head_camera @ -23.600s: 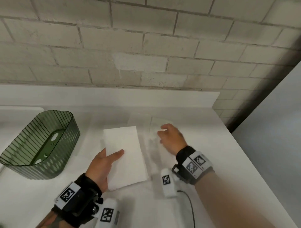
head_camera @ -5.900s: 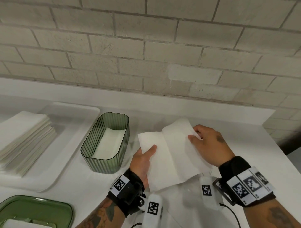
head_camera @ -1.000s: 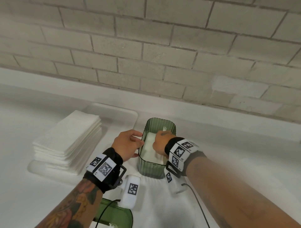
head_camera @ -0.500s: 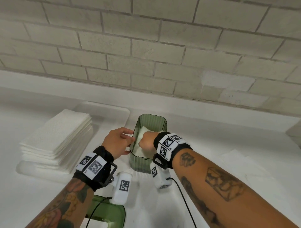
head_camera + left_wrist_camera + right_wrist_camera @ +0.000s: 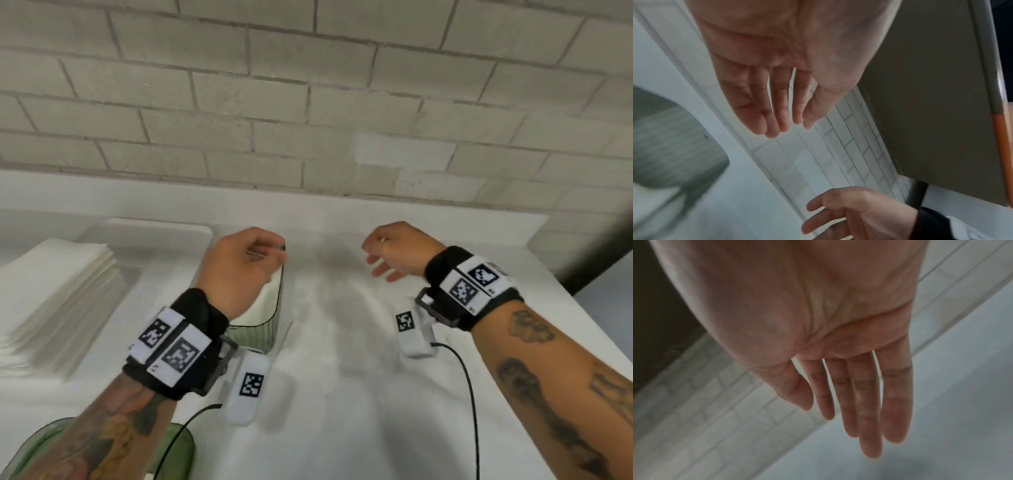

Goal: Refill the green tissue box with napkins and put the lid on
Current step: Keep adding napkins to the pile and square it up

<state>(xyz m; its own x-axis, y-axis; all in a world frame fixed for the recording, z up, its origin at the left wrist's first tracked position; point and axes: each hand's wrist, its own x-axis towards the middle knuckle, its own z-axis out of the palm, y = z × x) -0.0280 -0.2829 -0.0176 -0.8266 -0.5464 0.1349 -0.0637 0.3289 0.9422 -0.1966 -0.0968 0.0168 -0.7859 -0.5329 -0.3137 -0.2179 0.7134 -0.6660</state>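
The green ribbed tissue box (image 5: pixel 265 334) stands on the white counter, mostly hidden behind my left hand (image 5: pixel 263 255). White napkins (image 5: pixel 269 298) show inside it, near the rim. My left hand hovers over the box's near end; in the left wrist view its fingers (image 5: pixel 777 116) are straight and hold nothing, with the box (image 5: pixel 674 138) blurred below. My right hand (image 5: pixel 380 263) hangs open above bare counter to the right of the box, fingers (image 5: pixel 865 418) straight and empty. The green lid (image 5: pixel 178 452) lies at the bottom left, partly under my left forearm.
A tall stack of white napkins (image 5: pixel 58 287) sits on a white tray (image 5: pixel 154 229) left of the box. A brick wall (image 5: pixel 308 102) backs the counter. At the right the counter ends at a dark gap (image 5: pixel 603 260).
My right hand came out of the box and moved right, above the counter. My left hand left the box's rim and rose over it. The view has shifted right.
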